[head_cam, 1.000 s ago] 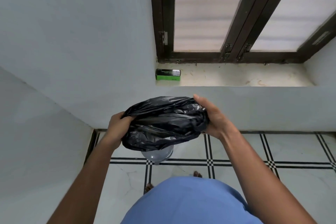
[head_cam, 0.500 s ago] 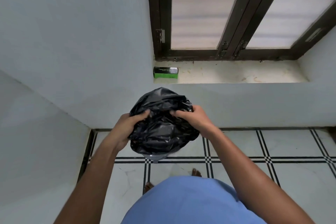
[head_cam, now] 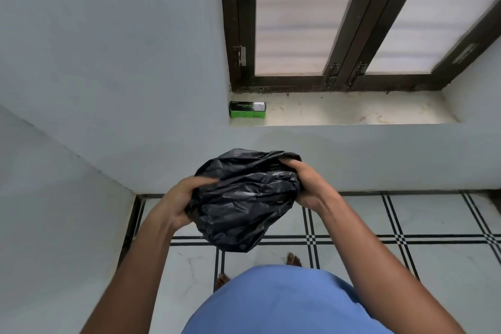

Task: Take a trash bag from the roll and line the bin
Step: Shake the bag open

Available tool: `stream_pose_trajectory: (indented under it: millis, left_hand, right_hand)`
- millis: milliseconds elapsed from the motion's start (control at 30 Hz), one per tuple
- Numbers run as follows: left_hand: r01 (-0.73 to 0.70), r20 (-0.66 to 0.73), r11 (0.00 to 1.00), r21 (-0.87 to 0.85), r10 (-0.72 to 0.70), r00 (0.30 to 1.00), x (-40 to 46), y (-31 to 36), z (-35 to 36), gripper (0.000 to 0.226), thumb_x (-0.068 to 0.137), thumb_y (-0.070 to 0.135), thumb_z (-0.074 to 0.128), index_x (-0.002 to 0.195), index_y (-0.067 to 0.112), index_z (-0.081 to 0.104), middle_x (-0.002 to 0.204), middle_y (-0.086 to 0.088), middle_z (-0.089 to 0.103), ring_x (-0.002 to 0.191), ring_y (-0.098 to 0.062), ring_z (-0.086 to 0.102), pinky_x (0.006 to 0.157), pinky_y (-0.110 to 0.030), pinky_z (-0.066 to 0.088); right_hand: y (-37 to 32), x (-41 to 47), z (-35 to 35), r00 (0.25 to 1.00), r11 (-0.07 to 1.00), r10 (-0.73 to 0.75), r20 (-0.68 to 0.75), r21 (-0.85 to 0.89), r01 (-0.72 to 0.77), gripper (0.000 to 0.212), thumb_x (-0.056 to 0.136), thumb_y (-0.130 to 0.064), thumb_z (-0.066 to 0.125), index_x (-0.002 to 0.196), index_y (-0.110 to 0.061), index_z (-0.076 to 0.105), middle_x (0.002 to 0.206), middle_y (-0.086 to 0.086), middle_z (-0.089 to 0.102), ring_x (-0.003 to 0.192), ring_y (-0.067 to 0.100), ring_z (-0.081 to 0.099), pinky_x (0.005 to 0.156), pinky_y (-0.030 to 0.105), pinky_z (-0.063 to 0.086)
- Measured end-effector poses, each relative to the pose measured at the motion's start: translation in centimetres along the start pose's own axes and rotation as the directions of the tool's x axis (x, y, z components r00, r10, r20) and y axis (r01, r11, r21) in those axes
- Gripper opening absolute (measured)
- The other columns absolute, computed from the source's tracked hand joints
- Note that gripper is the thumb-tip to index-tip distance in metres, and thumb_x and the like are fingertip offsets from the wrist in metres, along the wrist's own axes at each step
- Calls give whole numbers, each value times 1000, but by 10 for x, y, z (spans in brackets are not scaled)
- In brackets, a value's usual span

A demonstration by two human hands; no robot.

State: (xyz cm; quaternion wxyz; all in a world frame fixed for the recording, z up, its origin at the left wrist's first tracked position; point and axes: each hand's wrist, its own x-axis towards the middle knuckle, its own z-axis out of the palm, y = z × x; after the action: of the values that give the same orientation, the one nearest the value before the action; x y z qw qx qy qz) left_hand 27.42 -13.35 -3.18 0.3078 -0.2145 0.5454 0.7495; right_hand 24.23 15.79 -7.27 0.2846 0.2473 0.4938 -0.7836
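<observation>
A crumpled black trash bag (head_cam: 244, 203) hangs between both hands at chest height above the tiled floor. My left hand (head_cam: 180, 200) grips its left edge, fingers curled over the plastic. My right hand (head_cam: 306, 184) grips the upper right edge. The bag billows and sags downward in the middle. The bin is hidden behind the bag. The green and black box of trash bags (head_cam: 247, 109) lies on the window sill, at its left end, well beyond the hands.
A dark-framed window (head_cam: 339, 22) stands above the pale sill (head_cam: 352, 112). Grey walls meet in a corner at the left. The white floor tiles (head_cam: 420, 219) carry black lines. My bare toes (head_cam: 294, 259) and blue shirt (head_cam: 284, 304) show below.
The hands drew together with the bag bunched up, then spread apart again. The bag now hangs lower and fuller and covers the bin that showed beneath it a second ago.
</observation>
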Motion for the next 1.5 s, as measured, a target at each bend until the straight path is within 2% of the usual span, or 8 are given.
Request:
stream_pose_trajectory:
  millis: [100, 200, 367, 667, 867, 1267, 1367, 1500]
  left_hand:
    - [39, 68, 973, 227, -56, 996, -6, 3, 7, 35, 98, 16, 72, 130, 3, 76, 130, -23, 77, 111, -38, 79, 97, -44, 64]
    - [10, 47, 999, -32, -8, 999, -7, 2, 10, 41, 106, 34, 65, 133, 4, 76, 134, -21, 76, 122, -40, 75, 109, -50, 57]
    - [-133, -86, 925, -356, 110, 990, 0, 0, 7, 49, 110, 46, 58, 126, 7, 82, 143, -22, 71, 125, -39, 73, 114, -58, 51]
    - [-89, -97, 958, -271, 65, 993, -12, -1, 12, 60, 102, 59, 64, 126, 7, 82, 130, -24, 77, 115, -45, 77, 105, -58, 59]
    - [10, -2, 995, -101, -10, 1000, -11, -8, 14, 35, 95, 29, 70, 112, 2, 84, 117, -23, 81, 94, -37, 82, 85, -44, 70]
    - [8, -107, 988, -153, -25, 994, 1, -13, 12, 28, 89, 23, 66, 88, 8, 88, 107, -23, 80, 81, -35, 80, 89, -46, 63]
    - [39, -30, 991, -127, -43, 999, -1, -10, 16, 33, 99, 34, 70, 106, 6, 87, 118, -25, 80, 100, -40, 79, 105, -51, 58]
    - [11, 66, 994, 105, -18, 998, -3, -10, 16, 35, 96, 17, 73, 129, 5, 74, 122, -20, 81, 104, -34, 82, 86, -40, 68]
  right_hand:
    - [-3, -5, 2, 997, 974, -38, 72, -220, 53, 38, 105, -23, 73, 131, 4, 75, 130, 30, 77, 92, 30, 81, 80, 37, 68]
    - [-7, -17, 7, 985, 950, 18, 172, -309, 36, 54, 101, -42, 76, 136, -1, 75, 132, 25, 78, 104, 34, 79, 98, 44, 64]
    - [-5, -19, 3, 979, 976, 67, 193, -218, -24, 65, 104, -56, 70, 143, -5, 73, 142, 20, 75, 118, 36, 76, 117, 51, 55]
    - [-2, -14, 1, 946, 976, -44, 321, 215, -27, 87, 114, -62, 48, 161, 12, 47, 165, 35, 49, 156, 49, 47, 133, 60, 33]
    - [-4, -11, 5, 922, 959, -178, 343, 270, 85, 87, 113, -49, 63, 163, 16, 34, 173, 39, 27, 163, 59, 25, 135, 69, 21]
    - [-6, -27, 9, 929, 988, -43, 368, -122, 94, 46, 104, -31, 75, 138, 0, 70, 133, 25, 77, 121, 44, 76, 104, 52, 63]
    - [-8, -29, 16, 956, 948, 2, 292, -305, 91, 35, 92, -17, 88, 121, -4, 75, 112, 15, 84, 101, 32, 83, 91, 41, 67]
    - [2, -20, 24, 975, 839, -187, 123, -496, 224, 36, 88, -22, 96, 120, -13, 83, 110, 5, 87, 103, 22, 85, 97, 37, 66]
